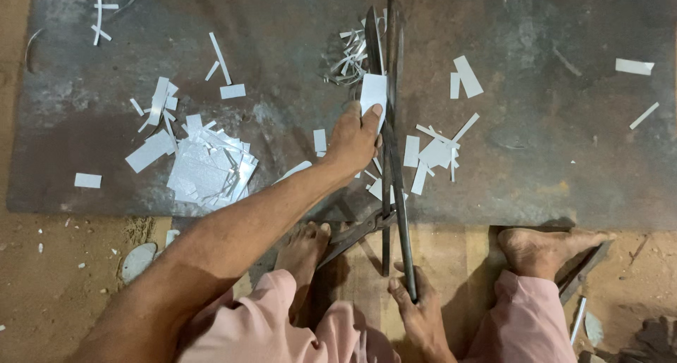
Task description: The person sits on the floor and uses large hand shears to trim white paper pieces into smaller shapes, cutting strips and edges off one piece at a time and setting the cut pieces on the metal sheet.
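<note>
Large metal shears (390, 102) lie lengthwise across a dark steel plate (282, 38), blades pointing away from me. My left hand (355, 136) reaches forward and pinches a small white sheet-metal piece (373, 91) against the blades. My right hand (417, 312) grips the long shear handle near my lap. My bare feet (305, 249) rest on the wood at the plate's near edge.
A pile of cut white rectangles (209, 167) lies left on the plate. More strips (436, 151) are scattered right of the shears, thin curled trimmings (347, 58) beside the blade tips. Sandy ground borders the left side. My other foot (543, 249) is at the right.
</note>
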Demonstrator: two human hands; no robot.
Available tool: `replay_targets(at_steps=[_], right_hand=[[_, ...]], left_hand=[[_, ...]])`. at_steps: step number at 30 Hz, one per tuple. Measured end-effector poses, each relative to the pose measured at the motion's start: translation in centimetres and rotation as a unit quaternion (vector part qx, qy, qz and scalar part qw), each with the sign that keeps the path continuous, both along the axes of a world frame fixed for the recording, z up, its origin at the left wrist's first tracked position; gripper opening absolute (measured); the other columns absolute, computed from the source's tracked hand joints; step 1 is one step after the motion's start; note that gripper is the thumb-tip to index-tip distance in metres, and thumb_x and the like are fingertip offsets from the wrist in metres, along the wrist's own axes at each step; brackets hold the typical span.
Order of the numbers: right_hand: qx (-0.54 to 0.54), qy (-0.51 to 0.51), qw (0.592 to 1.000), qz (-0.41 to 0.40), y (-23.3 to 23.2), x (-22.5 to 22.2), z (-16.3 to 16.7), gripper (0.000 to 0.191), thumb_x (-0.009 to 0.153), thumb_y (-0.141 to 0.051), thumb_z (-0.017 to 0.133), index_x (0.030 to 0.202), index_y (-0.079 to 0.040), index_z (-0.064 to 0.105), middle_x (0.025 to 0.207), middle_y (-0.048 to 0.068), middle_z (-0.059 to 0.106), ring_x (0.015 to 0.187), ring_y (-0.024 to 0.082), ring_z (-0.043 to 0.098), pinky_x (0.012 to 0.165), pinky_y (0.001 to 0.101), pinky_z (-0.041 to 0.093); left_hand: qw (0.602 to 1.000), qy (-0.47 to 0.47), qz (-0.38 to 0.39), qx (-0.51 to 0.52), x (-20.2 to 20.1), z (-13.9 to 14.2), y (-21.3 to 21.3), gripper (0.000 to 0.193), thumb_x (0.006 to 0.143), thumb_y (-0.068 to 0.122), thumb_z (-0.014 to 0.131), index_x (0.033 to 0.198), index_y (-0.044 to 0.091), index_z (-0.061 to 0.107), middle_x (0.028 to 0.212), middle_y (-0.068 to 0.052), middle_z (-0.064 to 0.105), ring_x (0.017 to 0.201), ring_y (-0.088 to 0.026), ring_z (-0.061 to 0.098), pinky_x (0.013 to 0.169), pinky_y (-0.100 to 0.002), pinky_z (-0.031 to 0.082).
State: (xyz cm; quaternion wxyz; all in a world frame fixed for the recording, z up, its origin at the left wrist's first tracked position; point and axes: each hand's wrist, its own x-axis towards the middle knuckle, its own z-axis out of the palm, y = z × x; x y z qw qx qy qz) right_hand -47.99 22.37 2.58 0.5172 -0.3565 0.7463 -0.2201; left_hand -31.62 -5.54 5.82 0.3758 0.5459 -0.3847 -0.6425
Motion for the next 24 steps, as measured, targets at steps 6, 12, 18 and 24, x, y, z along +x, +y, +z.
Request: replay_targets(at_steps=[6, 12, 18, 24], right_hand=[[0.016, -0.032, 0.999, 0.020, -0.6, -0.1, -0.9, 0.074, 0.086, -0.046, 0.062, 0.148, -0.008, 0.047, 0.128, 0.015, 0.069, 0.115, 0.029, 0.071, 0.088, 0.0438, 0.059], [-0.013, -0.061, 0.998, 0.030, -0.5, -0.4, -2.6, 0.093, 0.085, -0.056, 0.066, 0.151, 0.003, 0.040, 0.145, 0.029, 0.056, 0.138, 0.038, 0.055, 0.112, 0.0505, 0.047], [-0.015, -0.070, 0.997, 0.035, 0.0, -0.8, -3.7, 0.096, 0.082, -0.056, 0.067, 0.153, 0.002, 0.038, 0.149, 0.026, 0.053, 0.143, 0.034, 0.048, 0.115, 0.0465, 0.040], [-0.054, -0.108, 0.992, 0.032, -0.1, -0.9, -4.7, 0.094, 0.083, -0.053, 0.070, 0.153, 0.002, 0.038, 0.153, 0.024, 0.051, 0.146, 0.033, 0.045, 0.117, 0.0447, 0.035]], left_hand=[[1.000, 0.003, -0.006, -0.015, 0.1, -0.3, 0.0, 0.035, 0.104, 0.033, 0.053, 0.101, -0.002, 0.052, 0.074, -0.005, 0.057, 0.057, -0.012, 0.056, 0.046, -0.031, 0.048], [0.997, -0.019, -0.045, -0.055, 1.3, -0.5, -0.4, 0.037, 0.104, 0.037, 0.054, 0.100, 0.000, 0.053, 0.070, -0.005, 0.058, 0.055, -0.012, 0.055, 0.046, -0.031, 0.045], [0.978, -0.108, -0.140, -0.111, 3.5, -0.9, -2.1, 0.040, 0.103, 0.042, 0.052, 0.107, 0.003, 0.057, 0.067, -0.003, 0.062, 0.053, -0.011, 0.057, 0.049, -0.031, 0.048], [0.950, -0.162, -0.231, -0.131, 5.6, -0.1, -3.9, 0.043, 0.104, 0.046, 0.050, 0.106, 0.003, 0.056, 0.068, -0.006, 0.059, 0.054, -0.015, 0.056, 0.052, -0.035, 0.049]])
